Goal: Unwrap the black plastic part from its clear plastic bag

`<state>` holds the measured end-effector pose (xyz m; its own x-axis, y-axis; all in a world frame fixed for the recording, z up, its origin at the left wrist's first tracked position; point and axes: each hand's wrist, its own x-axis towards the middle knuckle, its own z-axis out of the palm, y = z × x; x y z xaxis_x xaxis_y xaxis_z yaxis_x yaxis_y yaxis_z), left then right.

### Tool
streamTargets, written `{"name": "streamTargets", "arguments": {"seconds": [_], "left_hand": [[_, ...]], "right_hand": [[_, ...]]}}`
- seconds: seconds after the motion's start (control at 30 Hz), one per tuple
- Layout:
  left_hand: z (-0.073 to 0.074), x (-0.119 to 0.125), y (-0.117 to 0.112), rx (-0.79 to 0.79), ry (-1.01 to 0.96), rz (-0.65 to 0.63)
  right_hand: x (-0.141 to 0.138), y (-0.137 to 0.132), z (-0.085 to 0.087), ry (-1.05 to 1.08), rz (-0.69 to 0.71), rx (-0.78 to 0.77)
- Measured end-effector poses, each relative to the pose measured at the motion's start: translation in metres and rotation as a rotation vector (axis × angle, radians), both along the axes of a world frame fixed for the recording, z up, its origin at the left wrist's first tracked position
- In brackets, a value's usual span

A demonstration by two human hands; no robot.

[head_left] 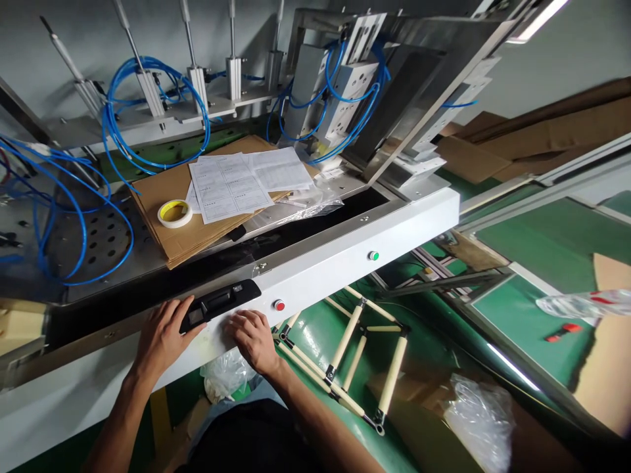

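A long black plastic trim panel [219, 302], with a recess and small rectangular openings, lies along the white front beam of the machine. My left hand [163, 332] has its fingers over the panel's left end and its thumb along the near edge, gripping it. Just below the panel's right half, my right hand [252, 335] is closed with its fingers curled against the white beam [325, 276]. What is under those curled fingers is hidden. A red push button [279, 305] sits just right of the panel, and a green one [373, 256] is farther along.
Printed sheets [231, 184] and a tape roll [174, 213] lie on cardboard [170, 246] in the machine. Blue air hoses [111, 125] loop around metal cylinders [197, 89]. A pipe frame [345, 341] stands on the green floor, near a plastic bag [480, 420].
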<state>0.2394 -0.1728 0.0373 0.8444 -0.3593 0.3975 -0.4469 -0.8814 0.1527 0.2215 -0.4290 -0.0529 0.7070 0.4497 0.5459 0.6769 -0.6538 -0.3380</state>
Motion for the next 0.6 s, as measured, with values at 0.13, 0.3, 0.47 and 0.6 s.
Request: {"name": "streamTargets", "arguments": {"seconds": [0.13, 0.3, 0.47, 0.6], "left_hand": [[0.004, -0.015, 0.019, -0.110, -0.042, 0.100], [0.000, -0.064, 0.049, -0.213, -0.276, 0.281], [-0.011, -0.083, 0.035, -0.093, -0.186, 0.120], [-0.013, -0.071, 0.024, -0.215, -0.203, 0.133]], "right_hand": [[-0.002, 0.000, 0.012, 0.001, -0.016, 0.020], [-0.003, -0.001, 0.037, 0.036, -0.027, 0.020], [0.010, 0.000, 0.064, 0.065, 0.014, 0.029], [0.023, 0.001, 0.076, 0.038, 0.032, 0.028]]}}
